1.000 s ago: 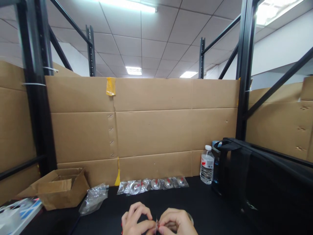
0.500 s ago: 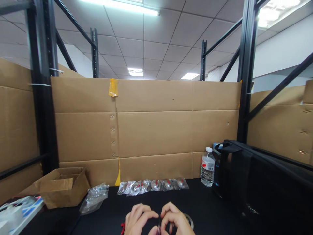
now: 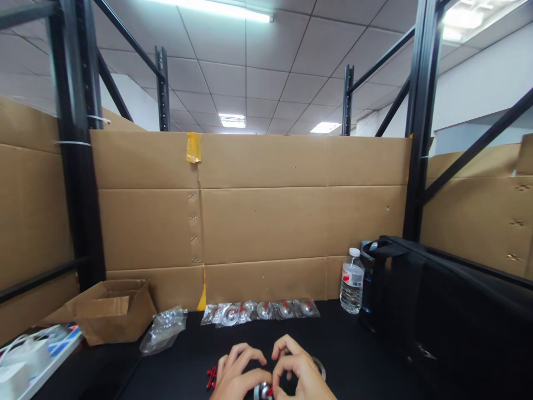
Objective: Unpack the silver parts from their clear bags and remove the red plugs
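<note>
At the bottom edge of the view, my left hand (image 3: 240,373) curls around a small shiny round metal part with red on it (image 3: 263,391). My right hand (image 3: 298,371) pinches at the right side of this part; its lower portion is cut off by the frame. Beside my left hand lie small red pieces (image 3: 211,378). A pale ring (image 3: 320,366) shows partly from behind my right hand. Farther back on the black table (image 3: 250,340), several round shiny parts in clear bags (image 3: 265,311) lie in a row.
An open cardboard box (image 3: 114,316) and a crumpled plastic bag (image 3: 164,330) sit at left, near a white power strip (image 3: 52,361). A water bottle (image 3: 352,282) and a large black bag (image 3: 449,322) stand at right. Cardboard walls (image 3: 262,222) close off the back.
Between my hands the part has turned from edge-on to showing its shiny rounded side with red. Finger positions have shifted slightly, and the camera view has moved a little.
</note>
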`<state>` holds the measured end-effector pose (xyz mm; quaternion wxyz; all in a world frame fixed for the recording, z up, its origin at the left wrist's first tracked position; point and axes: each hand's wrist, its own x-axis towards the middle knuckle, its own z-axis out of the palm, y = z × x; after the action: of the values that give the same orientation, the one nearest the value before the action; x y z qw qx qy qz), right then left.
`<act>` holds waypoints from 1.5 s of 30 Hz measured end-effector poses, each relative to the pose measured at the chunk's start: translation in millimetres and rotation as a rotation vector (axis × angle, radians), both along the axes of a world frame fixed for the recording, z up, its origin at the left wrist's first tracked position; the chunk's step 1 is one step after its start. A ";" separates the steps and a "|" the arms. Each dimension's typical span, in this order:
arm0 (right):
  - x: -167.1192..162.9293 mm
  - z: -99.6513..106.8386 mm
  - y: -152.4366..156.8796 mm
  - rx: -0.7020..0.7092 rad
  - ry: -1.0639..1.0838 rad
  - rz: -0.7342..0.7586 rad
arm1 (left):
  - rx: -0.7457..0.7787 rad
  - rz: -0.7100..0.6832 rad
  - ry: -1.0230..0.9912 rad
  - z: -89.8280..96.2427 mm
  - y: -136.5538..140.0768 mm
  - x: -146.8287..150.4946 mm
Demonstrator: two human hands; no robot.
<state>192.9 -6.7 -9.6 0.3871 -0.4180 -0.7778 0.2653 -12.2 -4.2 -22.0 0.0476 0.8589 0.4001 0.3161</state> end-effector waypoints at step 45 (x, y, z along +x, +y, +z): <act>84.5 34.2 9.1 -0.062 -0.360 -0.073 | -0.130 0.079 -0.071 30.1 4.9 -36.4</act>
<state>277.3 2.3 24.6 0.2378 -0.4983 -0.8104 0.1958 -48.7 0.6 8.1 0.1050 0.8258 0.4513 0.3214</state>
